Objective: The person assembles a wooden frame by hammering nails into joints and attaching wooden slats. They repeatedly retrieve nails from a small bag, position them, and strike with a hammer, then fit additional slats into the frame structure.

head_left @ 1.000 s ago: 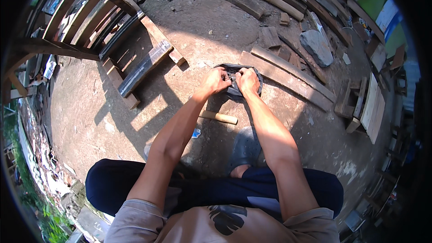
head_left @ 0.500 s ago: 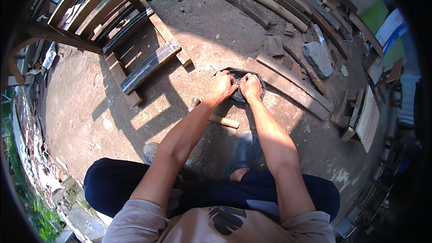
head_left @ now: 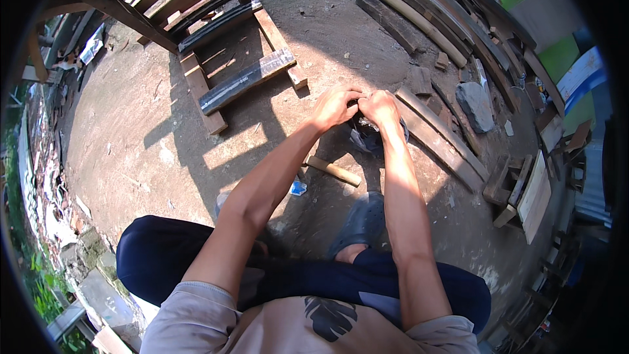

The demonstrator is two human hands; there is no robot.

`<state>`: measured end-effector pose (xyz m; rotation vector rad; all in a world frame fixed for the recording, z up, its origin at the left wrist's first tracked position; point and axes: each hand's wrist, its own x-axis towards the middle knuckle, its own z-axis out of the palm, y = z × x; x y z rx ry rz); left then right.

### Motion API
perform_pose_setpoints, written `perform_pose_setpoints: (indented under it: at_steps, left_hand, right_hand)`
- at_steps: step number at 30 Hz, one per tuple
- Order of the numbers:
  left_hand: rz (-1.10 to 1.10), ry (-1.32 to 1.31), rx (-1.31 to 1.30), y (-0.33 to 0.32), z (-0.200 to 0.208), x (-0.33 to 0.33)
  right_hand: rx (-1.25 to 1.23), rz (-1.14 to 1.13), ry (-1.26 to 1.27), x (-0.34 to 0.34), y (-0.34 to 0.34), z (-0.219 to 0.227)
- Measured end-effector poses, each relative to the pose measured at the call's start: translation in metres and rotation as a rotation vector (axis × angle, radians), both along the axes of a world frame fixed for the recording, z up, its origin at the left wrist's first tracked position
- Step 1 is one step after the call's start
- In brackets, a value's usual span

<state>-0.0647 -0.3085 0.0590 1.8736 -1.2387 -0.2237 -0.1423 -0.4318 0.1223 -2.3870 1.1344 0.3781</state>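
Observation:
A dark crumpled bag (head_left: 367, 139), apparently black plastic, rests on the ground in front of me. Small shiny bits show inside, too small to name. My left hand (head_left: 337, 109) is closed at its upper left side, fingertips pinched. Against those fingertips, my right hand (head_left: 381, 109) is also closed, its wrist crossing over the bag. Dark material reaches up between the two hands, seemingly the bag's rim. Nearer to me lies a wooden tool handle (head_left: 334, 170); my left forearm hides its other end. Close by that forearm is a small blue-and-white scrap (head_left: 298, 187).
A wooden slatted frame (head_left: 246, 78) stands at the far left. Two planks (head_left: 445, 144) lie just right of the bag, near a grey stone (head_left: 474, 106). Long timbers (head_left: 406, 19) line the far right. A small wooden piece of joined boards (head_left: 521, 190) sits at right.
My hands have come together, fingertips now meeting, and sit higher over the bag's left side. The view has shifted slightly. The blue-and-white scrap now shows beside my left forearm.

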Motion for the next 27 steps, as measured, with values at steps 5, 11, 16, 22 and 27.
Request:
perform_pose_setpoints:
  at_steps: [5,11,16,22,27]
  left_hand:
    - [0.084,-0.008,0.118,0.027,0.022,0.017]
    - [0.202,0.158,0.167,0.061,0.035,0.033]
    - [0.242,0.377,0.053,0.075,0.022,0.033]
    - [0.080,0.801,-0.191,0.073,0.023,0.039]
    - [-0.056,1.118,-0.213,0.084,0.029,0.061]
  right_hand:
    - [0.018,0.107,-0.134,0.025,0.000,-0.001]
    - [0.093,0.190,-0.246,0.046,0.031,0.008]
    - [-0.002,0.237,-0.351,0.049,0.053,0.014]
    - [0.130,0.187,-0.517,0.051,0.054,0.028]
    - [0.129,0.110,-0.650,0.049,0.059,0.027]
